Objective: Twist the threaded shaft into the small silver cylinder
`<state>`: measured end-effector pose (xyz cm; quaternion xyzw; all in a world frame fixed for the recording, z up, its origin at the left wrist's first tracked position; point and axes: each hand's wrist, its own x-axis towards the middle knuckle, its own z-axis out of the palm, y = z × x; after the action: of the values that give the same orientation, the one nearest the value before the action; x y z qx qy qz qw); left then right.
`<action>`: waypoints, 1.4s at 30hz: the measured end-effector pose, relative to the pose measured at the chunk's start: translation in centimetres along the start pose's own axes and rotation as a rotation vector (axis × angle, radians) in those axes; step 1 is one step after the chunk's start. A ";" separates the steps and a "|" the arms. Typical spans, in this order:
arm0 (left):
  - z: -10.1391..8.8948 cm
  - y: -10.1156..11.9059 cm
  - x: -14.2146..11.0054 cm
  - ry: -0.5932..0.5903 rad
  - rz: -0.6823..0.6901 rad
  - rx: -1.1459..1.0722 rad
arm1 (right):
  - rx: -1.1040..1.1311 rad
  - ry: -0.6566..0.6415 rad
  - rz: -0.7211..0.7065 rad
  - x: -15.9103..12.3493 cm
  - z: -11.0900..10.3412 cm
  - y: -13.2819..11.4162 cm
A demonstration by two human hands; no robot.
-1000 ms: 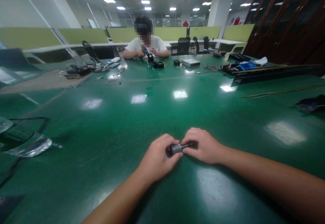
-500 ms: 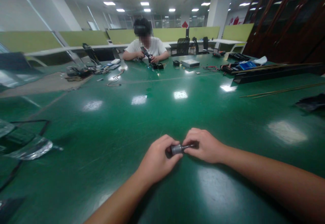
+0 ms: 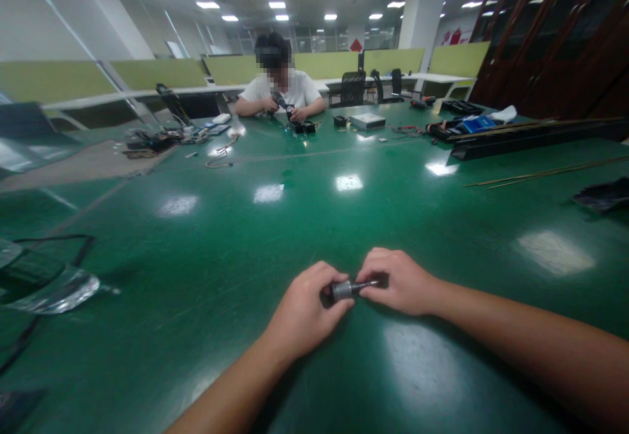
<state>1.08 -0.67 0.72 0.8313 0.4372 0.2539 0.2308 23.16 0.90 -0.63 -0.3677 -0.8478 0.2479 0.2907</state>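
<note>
Between my two hands lies a short dark and silver cylinder with a thin shaft, which looks like a drill chuck [image 3: 343, 290]. My left hand [image 3: 307, 306] is closed around its thick body, thumb on the near side and fingers beyond it. On the other side, my right hand [image 3: 396, 280] is curled with thumb and fingertips at the thin shaft [image 3: 366, 285], which points right into the palm. The shaft's far end is partly hidden by these fingers. Both hands are low over the green tabletop [image 3: 236, 244].
Across the table a person [image 3: 280, 86] in a white shirt holds a power tool over a small black part. A clear plastic piece [image 3: 54, 290] lies at left. Thin rods [image 3: 545, 173], a long black channel [image 3: 521, 142] and a dark bag [image 3: 602, 195] lie at right.
My right hand has shifted very slightly right along the shaft. My left hand keeps its hold on the drill chuck. The view has tilted a little.
</note>
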 end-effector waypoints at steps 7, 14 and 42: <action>-0.1 0.0 0.0 0.003 0.011 -0.016 | -0.002 -0.007 0.008 0.0 -0.2 -0.1; -0.1 -0.2 0.0 -0.009 0.011 -0.013 | -0.032 -0.005 0.015 -0.2 -0.2 0.0; 0.0 -0.3 0.1 -0.030 -0.002 -0.036 | -0.076 0.005 0.001 -0.2 -0.7 0.1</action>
<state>0.90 -0.45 0.55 0.8303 0.4298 0.2489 0.2527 23.79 0.94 -0.28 -0.3793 -0.8558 0.2147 0.2786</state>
